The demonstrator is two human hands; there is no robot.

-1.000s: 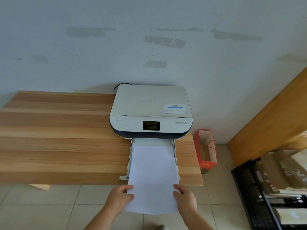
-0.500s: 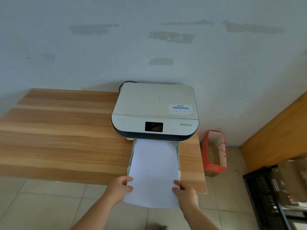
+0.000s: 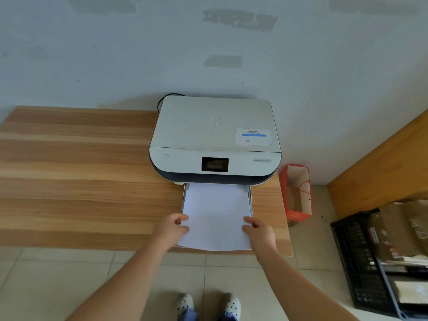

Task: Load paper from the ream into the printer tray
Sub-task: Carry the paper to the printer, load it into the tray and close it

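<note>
Paper [image 3: 216, 216] is a thin white stack — light, floppy, slick sheet on sheet, I'd guess; near edge already sags a little past the desk [image 3: 81, 170] edge; corners would crease easily; best held at both side edges near the front, as I have it, so the stack stays square; far end lies in the tray [image 3: 249, 193] just in front of the printer [image 3: 215, 135], between the tray's side rails; near end sticks out of the tray toward me.

My left hand [image 3: 172, 229] pinches the paper's left edge, thumb on top, fingers curled under; my right hand [image 3: 259, 231] pinches the right edge the same way — both closed on the paper; both forearms reach straight toward the printer, wrists low, roughly level with the tray; ream not in view.
</note>
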